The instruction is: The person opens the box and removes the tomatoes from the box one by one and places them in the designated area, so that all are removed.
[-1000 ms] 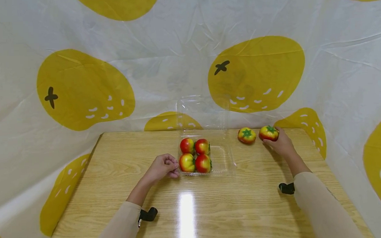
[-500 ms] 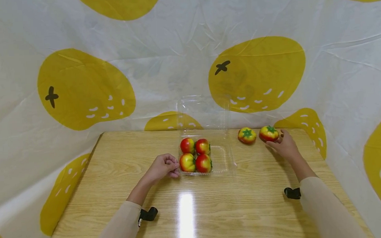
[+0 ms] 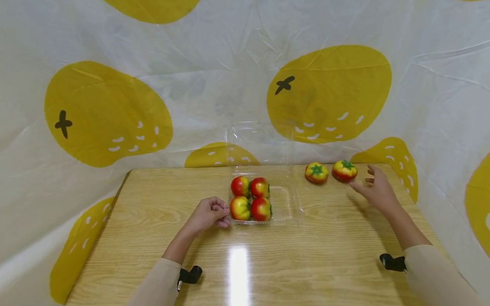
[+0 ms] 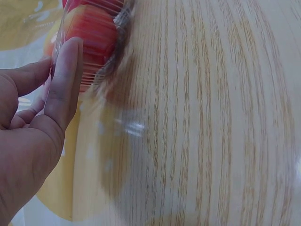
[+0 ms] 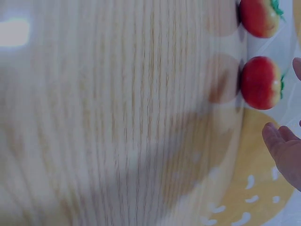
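A clear plastic clamshell box (image 3: pixel 286 201) is standing on the wooden table (image 3: pixel 323 259), with its lid raised at the far side. Four tomatoes (image 3: pixel 249 198) are packed in the left half of the box, and the right half is seen to be unfilled.

The box is steadied at its left wall by the left hand (image 3: pixel 208 215). In the left wrist view the thumb is laid flat against the clear wall and the other fingers are curled beside it, so the wall seems to be pressed or lightly pinched; a firm clamp cannot be confirmed.

To the right of the box, near the far edge of the table, two more tomatoes are lying side by side: the nearer tomato (image 3: pixel 316 172) just beside the box and the farther tomato (image 3: pixel 344 170) beyond it. The right hand (image 3: pixel 377 190) is held farther right of the box, close to the farther tomato but apart from it. Its fingers are spread and nothing is held in it.

The step in hand is judged to be the filling of the box, with two pieces left outside. For the next move, one of the two loose tomatoes would need to be enclosed by the spread fingers, lifted and carried leftward to the free half of the box, while the box is kept from sliding.
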Tool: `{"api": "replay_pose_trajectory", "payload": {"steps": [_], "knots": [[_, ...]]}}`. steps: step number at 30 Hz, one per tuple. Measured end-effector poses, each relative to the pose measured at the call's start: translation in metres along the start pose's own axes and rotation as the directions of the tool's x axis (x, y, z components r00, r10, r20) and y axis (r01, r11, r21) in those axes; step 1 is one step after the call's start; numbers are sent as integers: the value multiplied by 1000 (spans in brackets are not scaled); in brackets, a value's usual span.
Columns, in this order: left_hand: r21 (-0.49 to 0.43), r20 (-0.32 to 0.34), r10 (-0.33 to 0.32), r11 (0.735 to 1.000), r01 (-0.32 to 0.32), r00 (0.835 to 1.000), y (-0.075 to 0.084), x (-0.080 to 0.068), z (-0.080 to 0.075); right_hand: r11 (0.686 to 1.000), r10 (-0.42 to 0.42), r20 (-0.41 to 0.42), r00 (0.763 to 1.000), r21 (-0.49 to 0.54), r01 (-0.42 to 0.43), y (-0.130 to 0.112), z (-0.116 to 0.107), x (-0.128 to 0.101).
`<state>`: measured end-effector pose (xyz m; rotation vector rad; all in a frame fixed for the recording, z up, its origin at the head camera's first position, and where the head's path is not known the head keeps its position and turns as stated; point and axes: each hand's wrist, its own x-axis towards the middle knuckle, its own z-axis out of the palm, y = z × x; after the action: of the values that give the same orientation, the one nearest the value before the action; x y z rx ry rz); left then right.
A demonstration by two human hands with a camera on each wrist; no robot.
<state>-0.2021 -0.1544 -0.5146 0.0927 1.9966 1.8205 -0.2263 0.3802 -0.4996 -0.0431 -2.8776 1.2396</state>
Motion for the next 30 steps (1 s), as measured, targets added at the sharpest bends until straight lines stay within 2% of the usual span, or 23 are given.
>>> {"api": "replay_pose_trajectory", "payload": {"steps": [5,15,30], "knots": [[7,0,6,1000,-6,1000,0,-1,1,997,-75,-28,997,20,75,-12,1,-13],[4,-12,11,1000,-11,1000,-1,0,0,979,-200,-38,979,21,201,-55,13,-31],[13,-1,8,1000,-8,1000,0,1,0,955,-293,89,952,-18,296,-95,49,-40]]}}
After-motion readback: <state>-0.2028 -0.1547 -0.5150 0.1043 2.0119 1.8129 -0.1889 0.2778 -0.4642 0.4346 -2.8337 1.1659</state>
